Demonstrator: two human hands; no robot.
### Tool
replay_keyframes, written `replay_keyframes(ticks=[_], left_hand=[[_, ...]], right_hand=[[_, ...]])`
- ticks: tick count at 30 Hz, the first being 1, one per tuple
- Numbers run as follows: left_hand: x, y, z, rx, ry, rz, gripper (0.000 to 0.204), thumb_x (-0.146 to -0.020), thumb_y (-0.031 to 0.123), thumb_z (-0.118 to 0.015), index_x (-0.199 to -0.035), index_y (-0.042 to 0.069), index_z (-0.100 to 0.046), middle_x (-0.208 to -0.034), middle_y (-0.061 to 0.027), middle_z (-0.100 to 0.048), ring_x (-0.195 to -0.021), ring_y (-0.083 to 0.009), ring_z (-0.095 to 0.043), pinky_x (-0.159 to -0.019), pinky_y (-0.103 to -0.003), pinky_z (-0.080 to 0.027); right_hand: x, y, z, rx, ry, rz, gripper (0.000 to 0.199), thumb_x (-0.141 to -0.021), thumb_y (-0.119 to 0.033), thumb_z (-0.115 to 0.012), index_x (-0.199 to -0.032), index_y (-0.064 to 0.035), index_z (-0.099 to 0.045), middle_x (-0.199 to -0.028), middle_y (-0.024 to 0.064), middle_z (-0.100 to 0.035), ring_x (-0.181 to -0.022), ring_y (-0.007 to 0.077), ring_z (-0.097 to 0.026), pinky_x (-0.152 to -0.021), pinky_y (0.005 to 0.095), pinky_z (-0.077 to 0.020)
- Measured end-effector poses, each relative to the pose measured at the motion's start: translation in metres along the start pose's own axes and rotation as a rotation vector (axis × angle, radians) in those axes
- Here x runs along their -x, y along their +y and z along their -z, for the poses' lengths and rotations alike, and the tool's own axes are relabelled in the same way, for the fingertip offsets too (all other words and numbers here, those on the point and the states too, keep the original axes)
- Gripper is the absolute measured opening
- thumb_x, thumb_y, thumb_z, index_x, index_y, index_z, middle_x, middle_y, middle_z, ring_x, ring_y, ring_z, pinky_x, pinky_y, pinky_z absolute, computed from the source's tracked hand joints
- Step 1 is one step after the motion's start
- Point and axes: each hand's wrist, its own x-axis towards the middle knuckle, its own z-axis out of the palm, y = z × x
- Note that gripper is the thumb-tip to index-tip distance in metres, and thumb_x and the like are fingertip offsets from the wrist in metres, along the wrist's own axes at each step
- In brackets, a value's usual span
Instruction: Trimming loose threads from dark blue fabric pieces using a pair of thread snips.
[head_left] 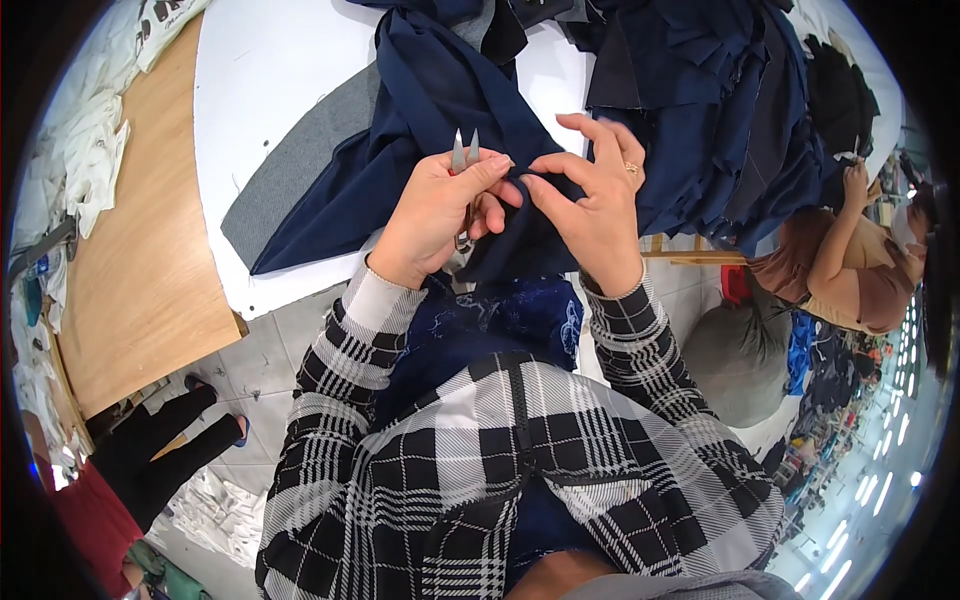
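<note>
A: What is seen, from the largest thing down?

B: A white counter (270, 70) is spread across the top of the view, with a wooden counter (140, 260) beside it on the left. A heap of dark blue cloth pieces (720, 110) is piled on the white counter's right part, and a grey fabric piece (290, 170) is laid flat near its middle.

A: And the navy garment?

B: The navy garment (430, 110) is draped from the white counter's far side down over its near edge, where its fold is gathered between both hands.

A: How are the hands set?

B: The left hand (435, 215) is closed around small thread snips (465, 150), whose two pointed blades are held slightly apart and aimed upward. The right hand (595, 205) is seen with thumb and forefinger pinched shut on the garment's edge, the other fingers (600, 130) spread loosely. A ring (631, 168) is worn on one of them.

A: Anyone else?

B: A seated person (850, 265) is seen at the right.
</note>
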Motion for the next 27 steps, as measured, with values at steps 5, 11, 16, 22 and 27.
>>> replay_keyframes(ticks=[5, 11, 16, 22, 27], left_hand=[[0.001, 0.002, -0.001, 0.012, -0.001, 0.002, 0.019, -0.089, 0.019, -0.059, -0.088, 0.000, -0.061, -0.073, -0.0096, -0.065, -0.047, -0.0090, -0.056, -0.038, -0.017, -0.039], [0.002, 0.003, 0.000, -0.064, 0.069, -0.046, 0.017, -0.086, 0.019, -0.062, -0.083, 0.002, -0.061, -0.063, -0.0023, -0.057, -0.044, -0.0063, -0.051, -0.037, -0.016, -0.036], [0.002, 0.005, 0.000, -0.215, 0.115, -0.129, 0.018, -0.084, 0.020, -0.066, -0.081, 0.003, -0.061, -0.060, 0.0013, -0.053, -0.042, -0.0037, -0.045, -0.038, -0.015, -0.032], [0.002, 0.015, -0.005, -0.308, 0.138, -0.176, 0.019, -0.082, 0.020, -0.067, -0.081, 0.002, -0.061, -0.061, 0.0014, -0.054, -0.045, -0.0019, -0.043, -0.041, -0.015, -0.033], [0.004, 0.020, -0.001, -0.496, 0.162, -0.300, 0.034, -0.082, 0.020, -0.067, -0.103, -0.006, -0.058, -0.074, -0.0012, -0.056, -0.064, -0.0044, -0.048, -0.058, -0.017, -0.040]], right_hand=[[0.007, 0.016, -0.012, -0.845, -0.235, -0.392, 0.014, -0.071, -0.003, -0.069, -0.082, -0.0049, -0.061, -0.086, 0.0010, -0.061, -0.085, 0.0097, -0.054, -0.075, 0.0209, -0.0415], [0.003, 0.012, -0.009, -1.154, -0.316, -0.518, 0.031, -0.076, 0.003, -0.066, -0.103, -0.0015, -0.053, -0.090, 0.0016, -0.057, -0.080, 0.0068, -0.051, -0.076, 0.0191, -0.0418], [0.002, 0.011, -0.003, -1.235, -0.411, -0.515, 0.029, -0.077, 0.006, -0.063, -0.105, 0.0008, -0.061, -0.100, 0.0044, -0.060, -0.086, 0.0092, -0.054, -0.079, 0.0201, -0.0432], [-0.001, 0.008, -0.006, -1.066, -0.433, -0.350, 0.023, -0.079, 0.002, -0.059, -0.100, -0.0004, -0.067, -0.102, 0.0065, -0.062, -0.093, 0.0134, -0.058, -0.083, 0.0218, -0.0435], [-0.002, 0.009, -0.007, -1.064, -0.427, -0.396, 0.026, -0.079, 0.003, -0.058, -0.104, -0.0004, -0.065, -0.109, 0.0068, -0.060, -0.099, 0.0139, -0.055, -0.088, 0.0227, -0.0407]])
